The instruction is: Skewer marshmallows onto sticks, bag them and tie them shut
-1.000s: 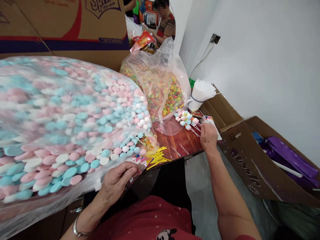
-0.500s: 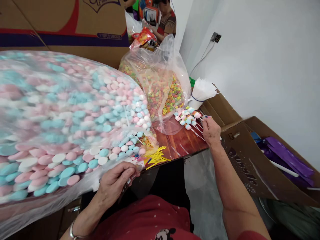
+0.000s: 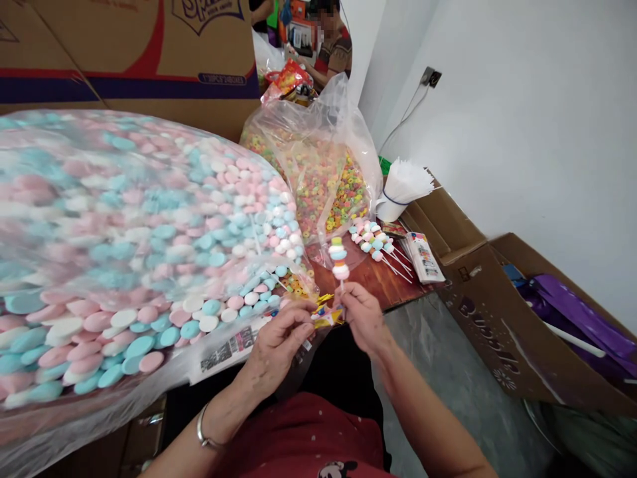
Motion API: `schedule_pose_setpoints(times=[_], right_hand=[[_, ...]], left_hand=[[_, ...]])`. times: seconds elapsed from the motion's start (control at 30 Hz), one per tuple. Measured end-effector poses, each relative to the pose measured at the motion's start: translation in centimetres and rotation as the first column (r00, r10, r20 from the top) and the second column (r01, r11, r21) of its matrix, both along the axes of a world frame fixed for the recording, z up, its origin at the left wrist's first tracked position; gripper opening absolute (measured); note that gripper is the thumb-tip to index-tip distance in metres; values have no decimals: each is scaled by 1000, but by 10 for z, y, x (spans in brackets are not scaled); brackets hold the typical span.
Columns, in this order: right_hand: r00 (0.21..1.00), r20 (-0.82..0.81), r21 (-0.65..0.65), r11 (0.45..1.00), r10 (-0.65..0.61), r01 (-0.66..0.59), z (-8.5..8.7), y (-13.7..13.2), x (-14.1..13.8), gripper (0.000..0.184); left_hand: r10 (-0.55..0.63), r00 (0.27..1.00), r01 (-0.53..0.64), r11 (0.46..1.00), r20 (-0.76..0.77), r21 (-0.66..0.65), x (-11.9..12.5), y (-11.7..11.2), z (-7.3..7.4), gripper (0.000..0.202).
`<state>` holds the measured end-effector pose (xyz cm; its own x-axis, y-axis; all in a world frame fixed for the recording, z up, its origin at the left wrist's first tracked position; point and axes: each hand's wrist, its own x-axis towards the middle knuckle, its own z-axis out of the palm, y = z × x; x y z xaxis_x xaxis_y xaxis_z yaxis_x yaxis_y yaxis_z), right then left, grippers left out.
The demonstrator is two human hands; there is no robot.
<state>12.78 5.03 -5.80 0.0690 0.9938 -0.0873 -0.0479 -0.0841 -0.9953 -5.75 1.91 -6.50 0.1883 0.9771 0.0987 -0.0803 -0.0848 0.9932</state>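
My right hand (image 3: 365,318) pinches the white stick of a marshmallow skewer (image 3: 339,255), which stands upright with pink, white, blue and green pieces on it. Close on its left, my left hand (image 3: 279,338) has thumb and fingers closed on a small printed plastic bag (image 3: 327,317). The bag lies between the two hands, just below the skewer. Yellow twist ties (image 3: 325,298) show behind the fingers, partly hidden. Further right on the red wooden table (image 3: 358,284) lie several more marshmallow skewers (image 3: 373,239), sticks toward me.
A huge clear bag of pastel marshmallows (image 3: 149,245) fills the left. Behind are a bag of ring candies (image 3: 323,179) and a cup of white sticks (image 3: 393,209). A stack of printed bags (image 3: 424,257) and an open cardboard box (image 3: 478,312) are right. A person (image 3: 336,53) sits beyond.
My right hand has come from the skewer pile to the middle, bringing one skewer upright. My left hand has moved right and up with the small bag. The stack of printed bags is uncovered.
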Motion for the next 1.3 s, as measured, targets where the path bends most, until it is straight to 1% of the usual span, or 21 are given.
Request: schedule_pose_setpoints(times=[0.1,0.17,0.23,0.3,0.37,0.4,0.43,0.5,0.53,0.57,0.6,0.67,0.73,0.83,0.9,0.97,1.03,1.2,1.3], right_hand=[[994,-9,7,994,108,-108,-9,-20,-25,26],[979,42,48,979,198,-200,-12,-29,-37,27],[958,129,94,958,258,-271,-12,-35,-43,28],[925,250,122,938,287,-324,-8,-35,-43,25],[874,372,108,920,314,-376,-2,-31,-35,25],[861,404,90,923,309,-374,2,-26,-30,25],[867,411,74,937,282,-340,7,-21,-24,24],[920,352,65,976,174,-209,17,-9,-12,20],[944,302,67,986,129,-156,22,-3,-8,21],[960,252,69,988,119,-141,27,2,-5,23],[968,204,70,984,144,-161,31,6,-4,27],[963,115,72,965,245,-254,38,11,-7,37],[951,24,71,949,308,-309,40,12,-15,43],[948,-102,61,953,301,-296,37,13,-27,38],[957,-124,74,964,262,-254,35,14,-32,35],[972,-99,106,973,215,-204,34,16,-33,33],[977,-78,117,975,199,-189,35,19,-33,33],[950,-125,31,958,287,-285,36,20,-33,35],[946,-124,23,954,300,-300,32,18,-33,35]], left_hand=[[18,1000,-18,1000,-16,13,9,6,5,18],[14,999,-15,1000,-33,-15,11,6,5,19],[31,998,-33,999,-45,-36,10,3,2,21],[80,996,-82,996,-48,-33,6,0,0,21],[122,991,-124,992,-57,-21,1,-3,-1,20],[128,990,-129,991,-61,-18,-2,-4,-1,20],[118,991,-120,993,-66,-22,-5,-5,-1,20],[70,994,-72,997,-86,-24,-9,-6,-1,22],[50,994,-51,999,-99,-8,-10,-7,0,22],[36,993,-34,999,-115,18,-10,-7,0,21],[29,991,-22,998,-132,52,-10,-7,1,21],[17,988,0,994,-156,113,-8,-6,2,23],[-16,985,40,990,-171,134,-7,-6,2,26],[-41,980,74,984,-197,160,-7,-5,2,26],[-33,978,73,979,-205,190,-8,-5,1,25],[-20,978,65,976,-209,209,-10,-5,-1,25],[-3,976,50,975,-216,214,-11,-6,-3,25],[54,971,9,966,-234,257,-12,-9,-12,23],[62,970,9,957,-234,289,-13,-10,-15,22]])
